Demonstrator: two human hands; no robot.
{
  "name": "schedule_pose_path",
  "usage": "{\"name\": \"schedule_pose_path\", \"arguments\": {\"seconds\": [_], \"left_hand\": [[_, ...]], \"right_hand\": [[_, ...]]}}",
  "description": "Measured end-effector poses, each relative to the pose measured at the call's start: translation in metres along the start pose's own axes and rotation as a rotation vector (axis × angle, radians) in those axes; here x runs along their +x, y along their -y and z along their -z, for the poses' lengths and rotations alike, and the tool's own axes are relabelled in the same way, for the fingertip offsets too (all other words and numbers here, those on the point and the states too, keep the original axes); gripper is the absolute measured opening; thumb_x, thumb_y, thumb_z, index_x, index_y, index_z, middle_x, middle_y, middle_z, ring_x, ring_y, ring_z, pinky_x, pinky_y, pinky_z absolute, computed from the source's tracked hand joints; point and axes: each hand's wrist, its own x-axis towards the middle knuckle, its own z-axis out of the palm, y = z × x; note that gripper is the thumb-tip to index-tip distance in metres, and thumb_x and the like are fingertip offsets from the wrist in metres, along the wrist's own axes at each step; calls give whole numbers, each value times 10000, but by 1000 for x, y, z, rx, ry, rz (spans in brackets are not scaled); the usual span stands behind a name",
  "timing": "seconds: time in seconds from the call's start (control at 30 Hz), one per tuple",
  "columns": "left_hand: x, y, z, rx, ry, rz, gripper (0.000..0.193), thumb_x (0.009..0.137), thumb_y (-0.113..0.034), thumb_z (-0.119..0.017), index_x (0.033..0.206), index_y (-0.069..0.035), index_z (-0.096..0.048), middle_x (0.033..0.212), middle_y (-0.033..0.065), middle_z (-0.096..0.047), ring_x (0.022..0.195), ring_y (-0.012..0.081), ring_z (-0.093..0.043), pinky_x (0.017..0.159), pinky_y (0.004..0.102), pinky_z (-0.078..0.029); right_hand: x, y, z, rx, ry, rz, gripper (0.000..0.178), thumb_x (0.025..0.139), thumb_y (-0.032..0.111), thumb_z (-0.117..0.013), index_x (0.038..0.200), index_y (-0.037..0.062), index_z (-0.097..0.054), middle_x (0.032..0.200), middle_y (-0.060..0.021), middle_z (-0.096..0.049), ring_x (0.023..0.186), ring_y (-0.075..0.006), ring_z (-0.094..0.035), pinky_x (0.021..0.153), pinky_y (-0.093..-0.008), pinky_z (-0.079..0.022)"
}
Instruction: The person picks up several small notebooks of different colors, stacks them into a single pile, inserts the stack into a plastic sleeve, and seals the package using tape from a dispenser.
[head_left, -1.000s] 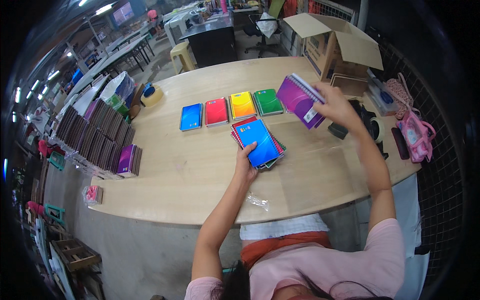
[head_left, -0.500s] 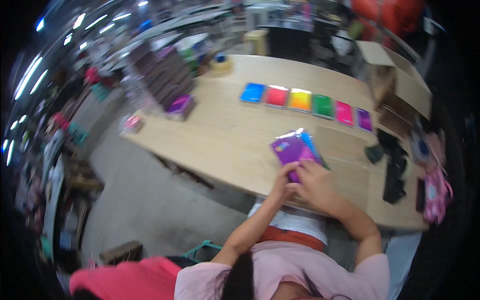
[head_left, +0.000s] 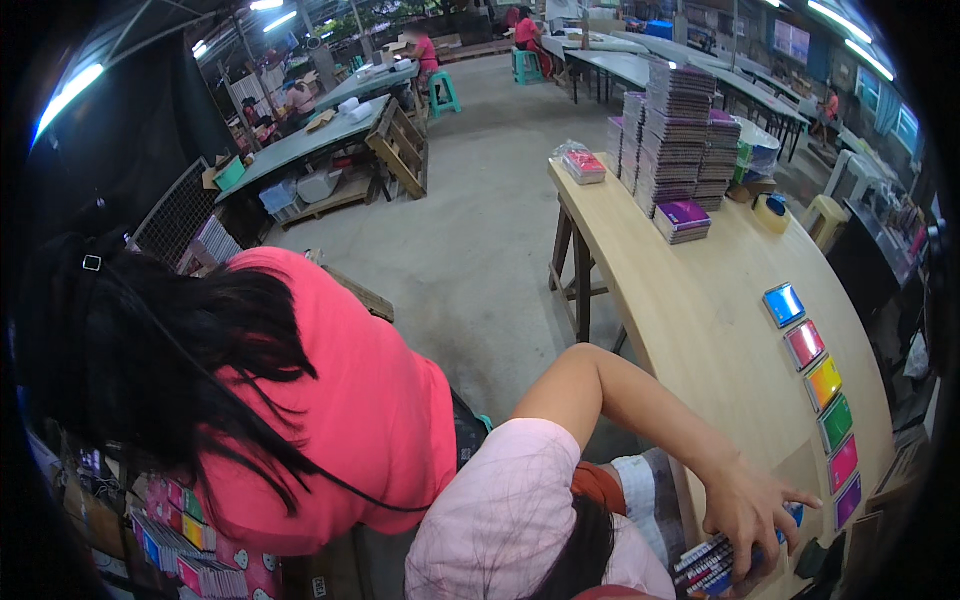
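Left hand (head_left: 752, 520) is on the stack of spiral notebooks (head_left: 704, 565), at the worker's edge of the table (head_left: 700, 300). Fingers bent down over it, one finger stretched out toward the row. Touching for sure; can't tell from here if it's a firm grip. Also can't tell whether the stack sits on the wood or is held off it. Wire bindings face left in the view; covers mostly hidden by the hand. Right hand is out of sight, so can't tell its state.

Beyond the stack, six notebooks in one line, set just beside each other, lying flat. From the far end: blue notebook (head_left: 784, 305), red notebook (head_left: 804, 345), yellow notebook (head_left: 823, 383), green notebook (head_left: 836, 423), pink notebook (head_left: 843, 464), purple notebook (head_left: 848, 502). Pink and purple are nearest the hand.

Far end of table: tall notebook piles (head_left: 675, 140), a short purple-topped pile (head_left: 683, 222) just in front, a clear-wrapped pack (head_left: 583, 165) near the corner. Tape roll (head_left: 770, 215) to the right of the piles, something blue on it.

Co-worker in a bright pink shirt (head_left: 340, 400) is close by on the left, more notebooks (head_left: 190, 540) low beside them.
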Motion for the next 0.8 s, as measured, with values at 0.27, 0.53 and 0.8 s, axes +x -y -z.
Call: {"name": "schedule_pose_path", "arguments": {"seconds": [0.27,0.53,0.8], "left_hand": [[-86,35,-180,-434,-211,1117,1108,522,-586,-805,1402,-18,-444,1460,313,-321,1408,410,-279,1099,694,-148],[-122,51,-163,-354,704,1006,1389,493,-738,-792,1539,-38,-203,1564,256,-228,1479,403,-145,1124,702,-84],[-51,47,-160,-1086,-489,989,1373,556,-702,-823,1536,1,-165,1518,252,-300,1424,345,-287,1159,448,-235]], "right_hand": [[5,-4,-1,-154,-34,117,857,906,623,-514,1512,49,-320,1558,-112,-331,1413,-335,-336,1140,-536,-257],[3,-16,10,-188,-93,180,895,880,627,-560,1508,36,-320,1552,-129,-331,1408,-336,-338,1139,-526,-267],[11,-44,28,-196,-165,241,936,853,631,-606,1504,23,-320,1546,-145,-332,1404,-337,-341,1138,-516,-278]]}}
